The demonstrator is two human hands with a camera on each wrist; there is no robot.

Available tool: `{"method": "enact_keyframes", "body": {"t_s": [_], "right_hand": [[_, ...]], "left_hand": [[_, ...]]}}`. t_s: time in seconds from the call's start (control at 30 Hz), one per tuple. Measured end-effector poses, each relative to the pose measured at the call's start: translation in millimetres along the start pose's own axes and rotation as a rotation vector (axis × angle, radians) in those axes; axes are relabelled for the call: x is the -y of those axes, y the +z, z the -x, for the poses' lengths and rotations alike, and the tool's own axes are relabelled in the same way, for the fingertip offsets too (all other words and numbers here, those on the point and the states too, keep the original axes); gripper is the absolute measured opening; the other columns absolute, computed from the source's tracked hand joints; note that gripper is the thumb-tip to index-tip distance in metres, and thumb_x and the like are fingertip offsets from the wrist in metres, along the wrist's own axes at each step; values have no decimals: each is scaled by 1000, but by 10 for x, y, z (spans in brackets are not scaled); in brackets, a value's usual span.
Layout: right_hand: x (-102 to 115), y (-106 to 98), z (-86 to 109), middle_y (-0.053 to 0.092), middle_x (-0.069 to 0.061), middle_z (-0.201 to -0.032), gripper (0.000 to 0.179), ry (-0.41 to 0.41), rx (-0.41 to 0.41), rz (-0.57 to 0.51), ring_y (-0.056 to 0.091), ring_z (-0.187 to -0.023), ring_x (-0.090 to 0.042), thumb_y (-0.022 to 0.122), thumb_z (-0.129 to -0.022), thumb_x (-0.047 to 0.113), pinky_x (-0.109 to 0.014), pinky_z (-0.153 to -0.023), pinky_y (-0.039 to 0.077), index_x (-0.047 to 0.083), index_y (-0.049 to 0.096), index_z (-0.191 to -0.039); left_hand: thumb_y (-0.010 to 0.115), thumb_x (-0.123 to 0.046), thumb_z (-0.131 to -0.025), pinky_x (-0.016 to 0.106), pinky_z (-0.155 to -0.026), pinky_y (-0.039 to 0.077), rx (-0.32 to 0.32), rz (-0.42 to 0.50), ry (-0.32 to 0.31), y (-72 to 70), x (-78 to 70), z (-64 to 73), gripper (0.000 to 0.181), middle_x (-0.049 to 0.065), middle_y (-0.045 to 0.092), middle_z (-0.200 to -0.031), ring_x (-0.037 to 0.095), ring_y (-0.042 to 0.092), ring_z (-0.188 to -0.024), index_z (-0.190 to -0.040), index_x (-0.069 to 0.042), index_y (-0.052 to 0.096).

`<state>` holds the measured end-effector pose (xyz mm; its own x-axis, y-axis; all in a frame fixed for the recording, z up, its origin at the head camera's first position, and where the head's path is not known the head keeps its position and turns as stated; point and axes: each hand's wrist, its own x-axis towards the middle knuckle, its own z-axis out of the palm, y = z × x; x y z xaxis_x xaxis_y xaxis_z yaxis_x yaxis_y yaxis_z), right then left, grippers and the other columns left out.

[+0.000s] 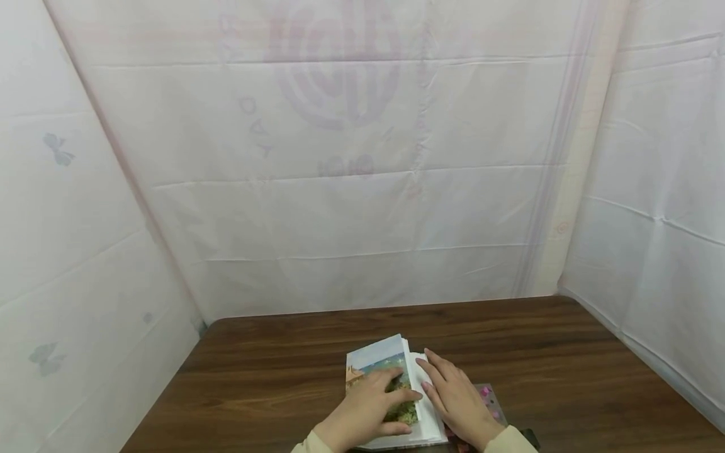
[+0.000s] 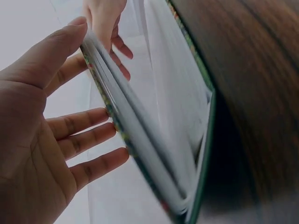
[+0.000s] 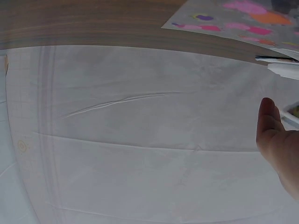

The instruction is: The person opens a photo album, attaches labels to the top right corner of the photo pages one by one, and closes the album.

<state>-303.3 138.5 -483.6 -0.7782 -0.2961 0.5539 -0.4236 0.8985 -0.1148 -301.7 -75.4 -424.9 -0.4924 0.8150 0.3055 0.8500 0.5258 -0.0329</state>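
A hardcover book [image 1: 368,360] with a landscape picture on its front lies half open in the head view. My left hand [image 1: 370,406] is spread on the picture cover, fingers mostly straight. From the left wrist, the cover and a block of pages [image 2: 112,79] stand raised from the lower part, with a V-shaped gap between; my fingertips touch the outer cover and the thumb lies at its edge. My right hand [image 1: 457,396] lies over the white pages [image 1: 420,374] on the book's right side, fingers extended. Only part of that hand [image 3: 280,144] shows in the right wrist view.
A clear sheet with pink and orange spots [image 3: 247,23] lies on the brown wooden table [image 1: 272,365], partly under my right hand in the head view. A dark green object [image 1: 530,438] shows beside the right sleeve. White cloth walls [image 1: 351,214] surround the table.
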Motion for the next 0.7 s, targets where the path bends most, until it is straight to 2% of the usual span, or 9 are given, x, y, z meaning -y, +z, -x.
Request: {"method": "enact_keyframes", "body": {"t_s": [0.2,0.37,0.47,0.57,0.7], "right_hand": [[-12,3,-6,43,-3,-138,43,8,-1,2,50,-116,-20,51,-91,32,-43,-89,46,23,42,-133],[-17,-8,-5,43,-3,-138,43,13,0,7,50,-116,-20,50,-91,32,-43,-90,46,23,42,-133],[-24,-8,-10,44,-3,-138,43,13,-11,18,51,-116,-20,51,-91,31,-42,-89,46,22,43,-132],[-27,-5,-13,44,-4,-137,42,12,-21,24,51,-115,-21,52,-90,29,-42,-88,46,21,45,-131],[-14,-4,-11,45,-4,-137,41,22,-13,21,51,-115,-21,52,-90,29,-43,-88,46,20,46,-130]], "left_hand": [[48,-54,-84,43,-87,49,34,1,8,68,-23,-41,47,9,49,-131,23,50,-118,-127,-35,48],[43,-58,-84,45,-88,48,57,5,-7,120,-36,-43,56,6,48,-134,21,48,-120,-134,-34,39],[41,-62,-82,44,-91,46,89,27,-53,131,-35,-39,65,3,46,-136,18,46,-122,-136,-26,37],[39,-65,-81,43,-95,44,129,62,-106,127,-32,-24,69,0,43,-138,15,44,-125,-133,-19,42],[38,-66,-80,44,-96,42,173,103,-133,124,-29,5,69,-2,40,-141,15,42,-127,-131,-20,46]]}}
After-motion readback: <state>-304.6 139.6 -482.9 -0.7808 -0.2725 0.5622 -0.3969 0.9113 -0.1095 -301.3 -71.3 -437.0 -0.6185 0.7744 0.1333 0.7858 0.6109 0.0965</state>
